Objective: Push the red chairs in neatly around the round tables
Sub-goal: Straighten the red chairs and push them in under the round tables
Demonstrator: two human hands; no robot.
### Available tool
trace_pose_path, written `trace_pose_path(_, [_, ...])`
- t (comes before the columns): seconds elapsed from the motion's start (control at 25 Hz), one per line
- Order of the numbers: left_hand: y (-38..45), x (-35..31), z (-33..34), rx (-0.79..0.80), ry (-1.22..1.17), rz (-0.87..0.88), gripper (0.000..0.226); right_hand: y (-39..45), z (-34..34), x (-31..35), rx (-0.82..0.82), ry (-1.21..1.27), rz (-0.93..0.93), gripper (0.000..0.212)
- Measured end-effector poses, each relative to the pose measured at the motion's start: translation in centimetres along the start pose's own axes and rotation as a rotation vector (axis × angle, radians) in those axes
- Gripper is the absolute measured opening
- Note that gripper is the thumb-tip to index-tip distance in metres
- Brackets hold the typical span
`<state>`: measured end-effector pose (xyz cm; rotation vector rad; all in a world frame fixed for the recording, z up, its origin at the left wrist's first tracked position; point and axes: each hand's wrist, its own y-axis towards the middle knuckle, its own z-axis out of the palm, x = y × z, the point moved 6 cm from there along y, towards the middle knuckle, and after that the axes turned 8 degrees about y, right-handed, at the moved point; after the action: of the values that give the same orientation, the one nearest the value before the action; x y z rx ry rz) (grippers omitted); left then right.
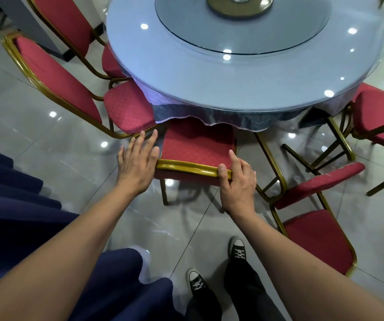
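Both hands met the gold top rail of the red chair [198, 147] in front: the right hand [237, 179] gripped the rail's right end, thumb over the top, while the left hand [137, 163] lay released, fingers straight, against the rail's left corner. Beyond them stood the round table [186, 72] with its glass turntable [242, 38], the chair's seat partly under the hanging tablecloth [232, 117]. Two more red chairs [70, 89] stood at left, one angled chair [313, 216] at right. Black sneakers [238, 251] stood on grey floor tiles.
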<state>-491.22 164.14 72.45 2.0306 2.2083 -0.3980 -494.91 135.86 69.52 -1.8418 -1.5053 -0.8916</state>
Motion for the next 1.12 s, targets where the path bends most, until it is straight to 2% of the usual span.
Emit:
trace_pose_path(0.12, [-2.4, -1.9, -0.1, 0.009, -0.042, -0.041, 0.070, 0.0, -0.2, 0.3, 0.061, -0.044, -0.005, 0.076])
trace_pose_path(0.32, [-5.2, -7.0, -1.2, 0.005, 0.051, -0.014, 0.070, 0.1, -1.6, 0.6, 0.209, -0.174, -0.067, 0.075])
trace_pose_path(0.48, [-7.4, -11.6, -2.1, -0.062, 0.069, -0.006, 0.067, -0.1, -5.5, 0.3, 0.221, -0.172, -0.145, 0.073])
trace_pose_path(0.8, [-13.1, -24.3, 0.4, -0.127, 0.125, 0.052, 0.062, -1.0, -18.8, -4.8, 0.223, -0.310, -0.296, 0.073])
trace_pose_path(1.12, [-16.1, -40.9, 4.4, -0.066, 0.030, 0.181, 0.065, -2.1, -33.3, -13.7, 0.077, -0.336, -0.251, 0.067])
